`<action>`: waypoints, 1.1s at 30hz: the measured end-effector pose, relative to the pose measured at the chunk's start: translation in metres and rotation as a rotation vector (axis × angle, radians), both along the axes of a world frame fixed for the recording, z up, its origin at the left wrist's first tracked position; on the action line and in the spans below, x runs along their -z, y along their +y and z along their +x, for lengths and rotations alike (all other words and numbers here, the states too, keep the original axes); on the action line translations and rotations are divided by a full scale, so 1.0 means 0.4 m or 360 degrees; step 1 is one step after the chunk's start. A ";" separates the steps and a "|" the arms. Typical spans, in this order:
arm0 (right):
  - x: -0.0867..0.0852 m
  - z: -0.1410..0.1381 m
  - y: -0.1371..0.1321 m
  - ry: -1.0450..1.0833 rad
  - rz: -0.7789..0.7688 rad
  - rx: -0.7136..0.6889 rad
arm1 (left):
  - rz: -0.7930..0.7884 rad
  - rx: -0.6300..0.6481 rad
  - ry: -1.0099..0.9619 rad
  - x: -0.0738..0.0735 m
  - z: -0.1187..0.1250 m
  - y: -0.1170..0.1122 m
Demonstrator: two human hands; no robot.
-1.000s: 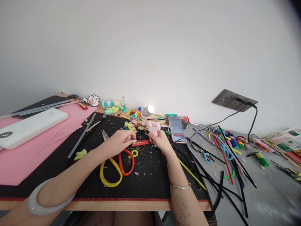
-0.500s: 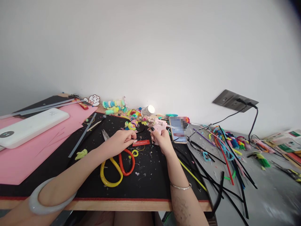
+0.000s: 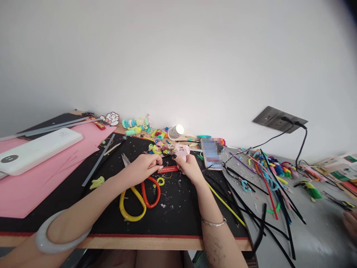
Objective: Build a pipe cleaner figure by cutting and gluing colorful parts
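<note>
My right hand (image 3: 187,165) grips a pale pink hot glue gun (image 3: 182,150), thumb on its back. The nozzle end points left, toward my other hand. Pinched closed, my left hand (image 3: 147,163) hangs just left of the nozzle; what its fingertips hold is too small to name. A short dark strip shows beside those fingertips. Below the hands lies a red strip with white print (image 3: 167,169). Large scissors (image 3: 132,204) with one yellow and one red handle rest partly under my left forearm on the black mat (image 3: 178,219).
A phone (image 3: 211,154) lies right of the glue gun, a paper cup (image 3: 176,132) behind it. Pipe cleaners (image 3: 269,175) cover the grey surface at right. On pink sheets (image 3: 55,163) sits a white power bank (image 3: 41,150). Another person's hand (image 3: 350,221) shows at the right edge.
The glue gun in my right hand has moved left, closer to my left hand, which stays nearly still. Another person's hand has come into view at the right edge.
</note>
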State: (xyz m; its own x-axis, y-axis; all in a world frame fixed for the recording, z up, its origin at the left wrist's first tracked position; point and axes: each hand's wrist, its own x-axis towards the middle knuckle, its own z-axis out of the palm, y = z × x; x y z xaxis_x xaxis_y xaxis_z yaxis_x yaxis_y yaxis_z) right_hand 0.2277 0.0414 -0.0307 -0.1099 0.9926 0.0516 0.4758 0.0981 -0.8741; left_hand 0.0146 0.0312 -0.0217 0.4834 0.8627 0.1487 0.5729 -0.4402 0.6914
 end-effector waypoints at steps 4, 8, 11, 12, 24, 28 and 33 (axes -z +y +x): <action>0.002 -0.002 0.001 -0.0011 0.0076 0.0072 | -0.0006 0.0002 -0.0008 -0.001 0.001 -0.002; -0.008 -0.003 -0.005 -0.0062 0.0218 0.0296 | -0.0022 -0.0006 -0.0019 -0.003 -0.001 -0.002; -0.023 0.000 -0.012 -0.0370 0.0401 0.0514 | 0.0010 -0.0014 -0.0038 -0.004 -0.002 -0.001; -0.027 0.002 -0.014 -0.0509 0.0429 0.0554 | 0.0027 -0.0016 -0.0041 -0.004 -0.002 -0.001; -0.027 0.003 -0.026 -0.1334 0.0109 0.0855 | 0.0057 -0.0344 -0.0174 -0.035 -0.003 -0.013; -0.020 -0.001 -0.024 -0.1280 0.0186 0.0934 | -0.0010 -0.0402 -0.0312 -0.036 -0.003 -0.013; -0.034 -0.015 -0.028 -0.0745 0.0873 0.0561 | -0.0152 -0.0386 -0.0529 -0.045 0.002 -0.017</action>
